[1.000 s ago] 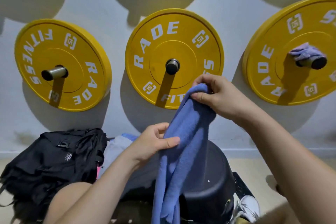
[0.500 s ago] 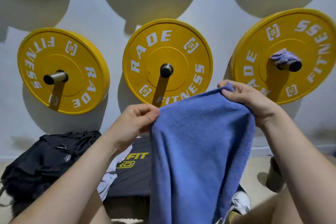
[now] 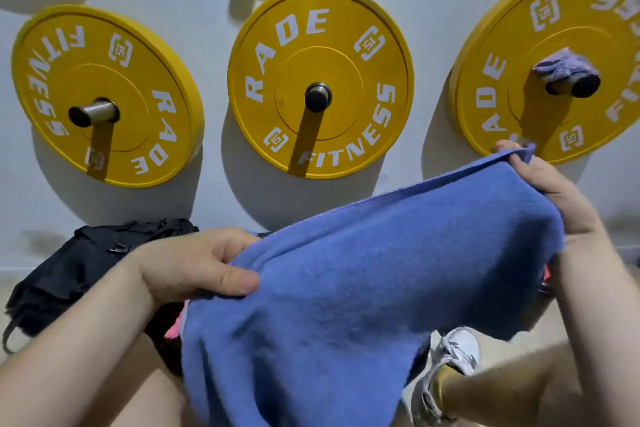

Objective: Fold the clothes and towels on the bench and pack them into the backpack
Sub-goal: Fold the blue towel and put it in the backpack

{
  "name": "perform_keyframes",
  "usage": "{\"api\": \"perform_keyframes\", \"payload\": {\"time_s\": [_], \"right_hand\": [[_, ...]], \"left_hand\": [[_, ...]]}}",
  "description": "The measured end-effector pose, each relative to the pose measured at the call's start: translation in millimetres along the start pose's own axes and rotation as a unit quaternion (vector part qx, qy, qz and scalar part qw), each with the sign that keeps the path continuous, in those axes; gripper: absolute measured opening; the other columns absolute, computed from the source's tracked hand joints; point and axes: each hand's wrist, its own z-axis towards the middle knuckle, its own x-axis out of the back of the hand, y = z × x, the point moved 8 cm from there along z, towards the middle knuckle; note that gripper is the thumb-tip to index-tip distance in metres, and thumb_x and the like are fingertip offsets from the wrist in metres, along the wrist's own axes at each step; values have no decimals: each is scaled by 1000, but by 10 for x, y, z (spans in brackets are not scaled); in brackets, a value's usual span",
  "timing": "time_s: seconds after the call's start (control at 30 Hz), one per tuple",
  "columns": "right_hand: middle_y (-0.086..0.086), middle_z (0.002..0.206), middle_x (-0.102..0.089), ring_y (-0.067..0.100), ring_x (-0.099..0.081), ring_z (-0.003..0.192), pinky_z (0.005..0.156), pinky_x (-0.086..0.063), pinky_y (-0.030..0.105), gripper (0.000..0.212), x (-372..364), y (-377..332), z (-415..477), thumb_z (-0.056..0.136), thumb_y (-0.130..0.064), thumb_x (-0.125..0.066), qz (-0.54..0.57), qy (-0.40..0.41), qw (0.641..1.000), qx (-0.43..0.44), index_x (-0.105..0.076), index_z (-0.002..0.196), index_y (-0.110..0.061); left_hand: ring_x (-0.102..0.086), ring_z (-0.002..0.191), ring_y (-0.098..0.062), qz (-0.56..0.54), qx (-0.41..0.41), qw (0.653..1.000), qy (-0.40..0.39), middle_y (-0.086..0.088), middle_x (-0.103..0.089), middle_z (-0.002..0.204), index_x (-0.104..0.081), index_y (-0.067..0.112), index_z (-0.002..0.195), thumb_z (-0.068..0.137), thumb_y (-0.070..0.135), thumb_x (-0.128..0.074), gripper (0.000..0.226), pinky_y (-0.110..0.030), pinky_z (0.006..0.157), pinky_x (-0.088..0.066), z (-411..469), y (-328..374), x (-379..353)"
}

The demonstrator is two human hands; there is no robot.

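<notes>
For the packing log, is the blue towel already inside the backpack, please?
No, the left hand and right hand hold the blue towel up, outside the black backpack.

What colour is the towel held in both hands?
Blue, a plain periwinkle shade; the towel shows clearly in the head view.

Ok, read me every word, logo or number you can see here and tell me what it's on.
"RADE FITNESS": left yellow plate.
"RADE FITNESS": middle yellow plate.
"ADE", "FI", "SS": right yellow plate, the rest off frame or behind the right hand and blue towel.
Square logos on the plates: perhaps "15", too small to be sure.
Black backpack: nothing readable.
</notes>
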Motion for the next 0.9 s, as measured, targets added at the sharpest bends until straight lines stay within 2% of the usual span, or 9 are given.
{"api": "perform_keyframes", "payload": {"time_s": [0.13,0.27,0.33,0.4,0.5,0.6,0.7,0.8,0.9], "right_hand": [[-2,78,-71,12,-68,71,65,-56,24,26,192,510,379,95,-23,-50,-30,31,995,-84,-71,80,-22],[9,82,-68,19,-64,70,66,-50,29,15,729,1524,853,94,-21,-56,-195,91,954,-208,-66,90,-10],[7,68,-50,9,-46,48,46,-35,20,17,1028,2040,1039,94,-16,-57,-303,130,914,-237,-57,79,-10],[4,63,-38,5,-30,38,36,-22,16,22,1273,2481,1235,94,-13,-56,-382,161,878,-241,-51,72,-13],[4,62,-43,16,-35,50,48,-31,23,29,1574,3033,1503,93,-20,-56,-433,212,838,-254,-50,65,-17],[7,72,-54,25,-52,62,63,-52,36,21,1677,3318,1777,95,-23,-52,-465,253,811,-250,-60,79,-13],[11,81,-63,34,-58,81,68,-43,36,24,1665,3377,2093,96,-25,-48,-596,233,746,-181,-62,86,-9],[11,81,-63,36,-55,81,63,-36,34,25,1727,3536,2302,97,-27,-44,-634,220,724,-161,-56,80,-14],[11,95,-66,34,-55,88,66,-37,34,26,1860,3673,2420,99,-32,-39,-661,222,695,-176,-61,99,-18]], "left_hand": [[-67,95,-25,-40,58,974,214,-16,-69,110,-70,7,106,62,46,-84,60,-31,76,-54,206,-393,803],[-60,58,-8,63,168,924,337,-2,-68,71,-70,6,78,83,37,-72,31,-19,51,-42,466,-1075,1531],[-47,47,2,167,202,899,351,13,-57,54,-67,8,71,87,30,-67,27,-16,48,-34,674,-1484,1826],[-45,47,2,245,216,875,358,17,-51,47,-62,15,64,87,27,-66,27,-16,51,-33,919,-1946,2090],[-52,61,-5,298,237,848,368,13,-58,58,-58,23,64,90,31,-60,28,-28,62,-41,1239,-2693,2452],[-57,69,-16,346,249,823,375,9,-61,65,-55,28,71,92,41,-49,26,-32,64,-46,1495,-3167,2707],[-55,67,-19,398,246,794,388,6,-58,62,-53,27,73,94,45,-45,29,-31,59,-43,1746,-3385,2925],[-55,71,-25,424,259,779,383,5,-60,67,-53,24,77,96,46,-41,31,-32,60,-41,1963,-3566,3132],[-55,73,-26,428,269,785,359,6,-62,70,-50,27,77,97,47,-35,32,-33,63,-41,2149,-3706,3234]]}}
